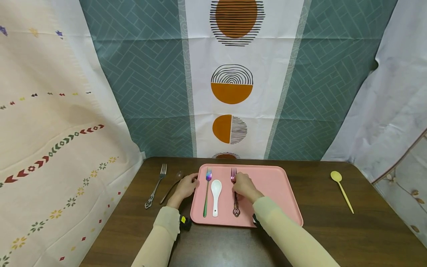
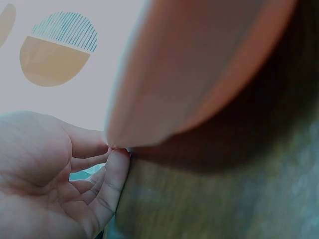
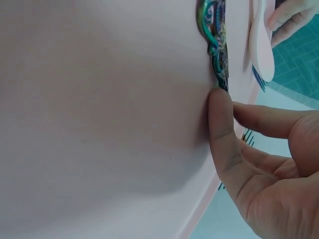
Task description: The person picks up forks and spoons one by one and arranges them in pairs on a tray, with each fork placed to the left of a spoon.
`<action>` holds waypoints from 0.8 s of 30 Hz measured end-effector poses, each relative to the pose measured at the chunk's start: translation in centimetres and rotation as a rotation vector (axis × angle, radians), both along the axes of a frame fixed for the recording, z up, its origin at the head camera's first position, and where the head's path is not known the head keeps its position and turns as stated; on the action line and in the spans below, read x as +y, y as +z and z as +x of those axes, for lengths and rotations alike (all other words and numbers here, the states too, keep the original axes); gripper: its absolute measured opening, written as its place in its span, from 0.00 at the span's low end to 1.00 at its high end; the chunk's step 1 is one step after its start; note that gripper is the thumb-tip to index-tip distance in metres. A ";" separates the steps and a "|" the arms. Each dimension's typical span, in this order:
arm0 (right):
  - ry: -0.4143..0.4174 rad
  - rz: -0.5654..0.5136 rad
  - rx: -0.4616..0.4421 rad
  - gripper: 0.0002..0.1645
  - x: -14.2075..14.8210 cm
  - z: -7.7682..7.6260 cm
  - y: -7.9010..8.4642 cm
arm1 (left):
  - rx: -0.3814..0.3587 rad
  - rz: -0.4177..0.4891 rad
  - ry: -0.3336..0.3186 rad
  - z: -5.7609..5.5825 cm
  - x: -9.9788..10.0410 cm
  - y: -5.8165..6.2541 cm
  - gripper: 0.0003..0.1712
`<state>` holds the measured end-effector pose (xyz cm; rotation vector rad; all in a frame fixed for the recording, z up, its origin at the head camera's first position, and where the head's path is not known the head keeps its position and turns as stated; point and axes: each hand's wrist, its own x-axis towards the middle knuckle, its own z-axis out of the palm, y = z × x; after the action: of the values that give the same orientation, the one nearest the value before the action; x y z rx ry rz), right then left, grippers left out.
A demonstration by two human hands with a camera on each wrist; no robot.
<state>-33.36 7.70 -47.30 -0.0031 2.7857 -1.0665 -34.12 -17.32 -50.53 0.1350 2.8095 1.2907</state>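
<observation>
A pink tray [image 1: 270, 185] lies flat on the table. My left hand [image 1: 187, 186] is at its left side, thumb and finger pinching the tray's rim [image 2: 144, 99] in the left wrist view. Over the tray's middle, my right hand [image 1: 246, 187] pinches a dark, iridescent fork with an ornate handle [image 3: 219, 55]; its tines point to the far side. Left of that fork, a white spoon [image 1: 215, 189] and a rainbow-coloured fork [image 1: 205, 196] lie side by side on the tray. The right hand covers part of the ornate fork's neck in the head view.
On the brown table [image 1: 320, 237], a silver fork [image 1: 156, 189] and a dark metal spoon [image 1: 171, 191] lie left of the tray, the spoon close to my left hand. A yellow spoon [image 1: 341, 189] lies far right. Patterned cloths [image 1: 150, 74] hang behind and at the sides.
</observation>
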 end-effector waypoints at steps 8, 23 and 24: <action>0.029 0.082 0.097 0.09 1.2 -0.3 0.5 | 0.005 -0.009 -0.003 -0.1 0.1 0.1 0.25; 0.122 0.032 0.062 0.17 5.6 -0.7 1.4 | -0.008 -0.011 0.005 -0.1 0.1 0.1 0.25; 0.126 0.037 0.074 0.16 5.9 -0.7 1.5 | -0.009 -0.009 0.008 -0.1 0.1 0.1 0.25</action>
<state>-34.03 13.63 -45.79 -0.2147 2.8267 -1.0042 -34.18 -17.21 -50.44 0.1177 2.8106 1.2761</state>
